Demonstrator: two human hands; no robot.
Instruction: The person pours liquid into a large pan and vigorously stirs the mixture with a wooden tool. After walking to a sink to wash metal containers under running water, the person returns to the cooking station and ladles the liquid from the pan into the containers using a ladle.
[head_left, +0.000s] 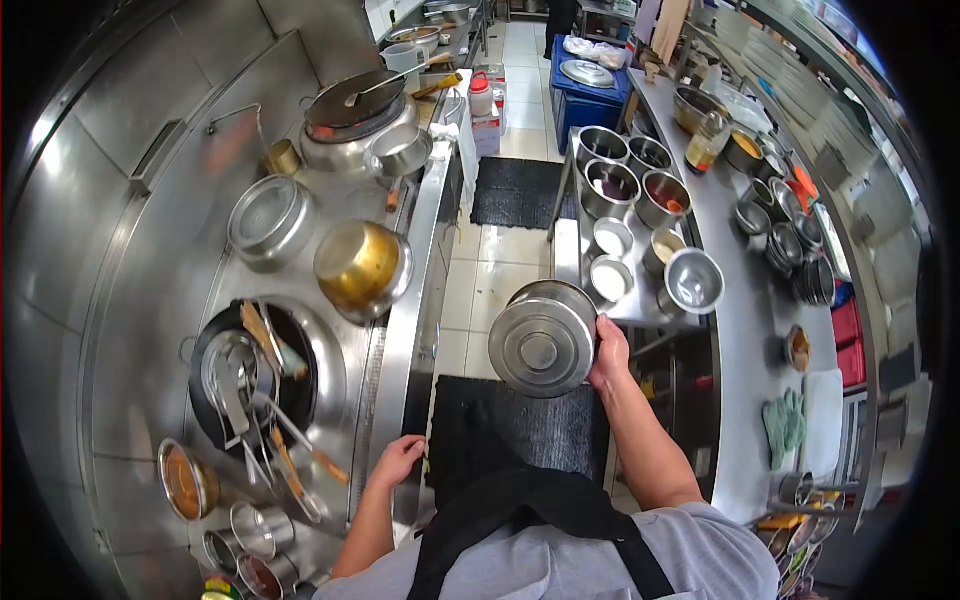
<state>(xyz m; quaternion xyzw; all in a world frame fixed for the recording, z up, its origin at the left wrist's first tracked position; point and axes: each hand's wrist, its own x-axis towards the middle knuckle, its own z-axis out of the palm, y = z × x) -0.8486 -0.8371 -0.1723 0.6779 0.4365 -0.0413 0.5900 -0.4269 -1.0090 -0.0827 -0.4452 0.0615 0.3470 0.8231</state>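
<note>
My right hand (610, 352) grips the right side of a round steel pot (543, 345) held over the aisle. Its ringed, disc-like face is turned up toward me; I cannot tell whether that is a lid or the base. My left hand (399, 460) hangs low beside the stove's front edge, with the fingers curled together and nothing visible in them. Left of it, a wok (207, 392) holds ladles, strainers and other long-handled tools. A brass-coloured pot (355, 262) sits tilted on the stove, its opening not visible.
On the right, a low steel stand carries several sauce pots (610, 188) and a steel bowl (693, 281). Green gloves (784, 428) lie beside a white cutting board (822, 420). Black mats (515, 195) cover parts of the tiled floor. Farther back stand blue bins (590, 85).
</note>
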